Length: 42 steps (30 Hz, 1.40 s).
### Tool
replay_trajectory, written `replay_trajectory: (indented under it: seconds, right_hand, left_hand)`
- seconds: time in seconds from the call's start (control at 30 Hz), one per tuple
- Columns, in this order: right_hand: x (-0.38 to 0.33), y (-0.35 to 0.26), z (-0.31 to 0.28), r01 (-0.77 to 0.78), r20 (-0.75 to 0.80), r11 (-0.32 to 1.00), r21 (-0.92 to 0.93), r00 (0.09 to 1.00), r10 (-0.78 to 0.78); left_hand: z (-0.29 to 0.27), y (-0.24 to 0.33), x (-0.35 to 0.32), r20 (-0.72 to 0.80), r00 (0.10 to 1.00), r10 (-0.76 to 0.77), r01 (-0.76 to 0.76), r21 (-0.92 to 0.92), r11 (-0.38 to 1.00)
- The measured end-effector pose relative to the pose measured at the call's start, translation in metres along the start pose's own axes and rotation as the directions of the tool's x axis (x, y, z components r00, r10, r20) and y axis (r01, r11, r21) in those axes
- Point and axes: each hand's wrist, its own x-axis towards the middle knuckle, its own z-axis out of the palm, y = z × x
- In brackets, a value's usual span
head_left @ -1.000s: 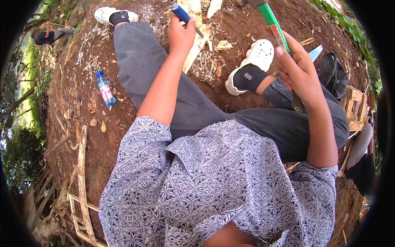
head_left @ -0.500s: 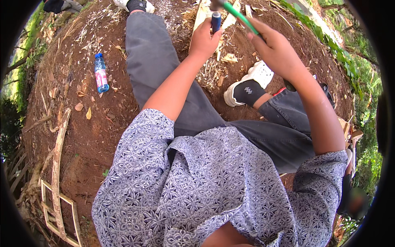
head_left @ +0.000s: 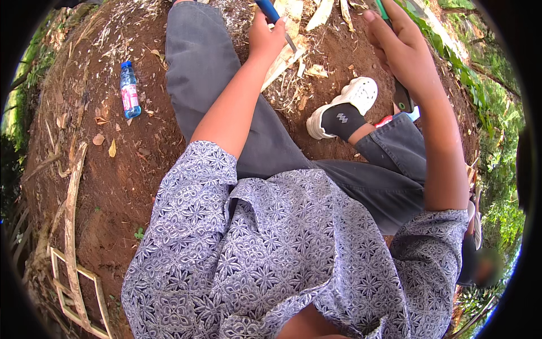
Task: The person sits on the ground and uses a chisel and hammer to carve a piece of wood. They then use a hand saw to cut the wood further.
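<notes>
Gripping a blue-handled knife [head_left: 270,11], the left hand [head_left: 265,37] is angling its blade toward the right hand [head_left: 402,48], closed around a green stick [head_left: 382,8].

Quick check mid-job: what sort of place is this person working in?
Outdoors, probably a garden or woodland clearing: bare red-brown soil strewn with dry leaves, split bamboo strips on the ground, green foliage at the edges. The left hand holds a blue-handled tool.
</notes>
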Motion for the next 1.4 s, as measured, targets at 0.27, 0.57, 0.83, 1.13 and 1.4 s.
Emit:
replay_trajectory:
  seconds: [0.27,0.57,0.83,1.13,1.4]
  right_hand:
    - [-0.059,0.034,-0.001,-0.286,0.052,0.939,0.192,0.958,0.281]
    - [-0.088,0.054,0.015,-0.42,0.157,0.859,0.293,0.907,0.391]
    - [-0.086,0.041,0.008,-0.368,0.094,0.868,0.332,0.929,0.358]
    - [-0.094,0.051,-0.004,-0.287,0.02,0.859,0.424,0.951,0.308]
    - [-0.112,0.047,-0.008,-0.226,-0.025,0.878,0.423,0.965,0.26]
  left_hand:
    - [-0.004,-0.001,0.022,0.044,0.939,-0.342,0.343,-0.234,0.91]
    - [-0.017,-0.011,0.032,0.102,0.916,-0.389,0.402,-0.247,0.882]
    - [0.002,0.083,-0.017,0.531,0.841,0.106,-0.168,0.069,0.983]
    - [0.009,0.072,-0.011,0.651,0.752,0.1,-0.216,0.1,0.971]
    - [0.012,0.072,-0.01,0.703,0.702,0.111,-0.301,0.152,0.941]
